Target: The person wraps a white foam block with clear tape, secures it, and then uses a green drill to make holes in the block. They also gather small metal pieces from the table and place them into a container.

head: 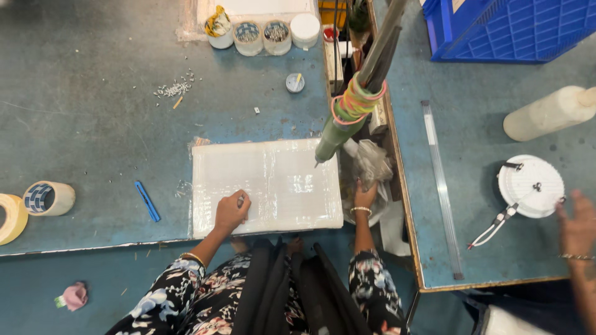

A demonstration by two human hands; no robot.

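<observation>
Left hand (231, 212), fingers curled around a small grey piece, rests on the film-wrapped white panel (267, 186) lying flat on the worktop (93, 124). Right hand (365, 195), fingers closed on crumpled plastic film (371, 162). Hazard: the hanging powered screwdriver (338, 133) may gouge the panel if it swings.

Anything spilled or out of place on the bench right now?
Yes. A scatter of small white pieces lies loose on the blue table, left of the tubs, as if spilled. A pink crumpled scrap sits on the floor below the table edge. The wrapped white panel under the left hand looks square.
</observation>
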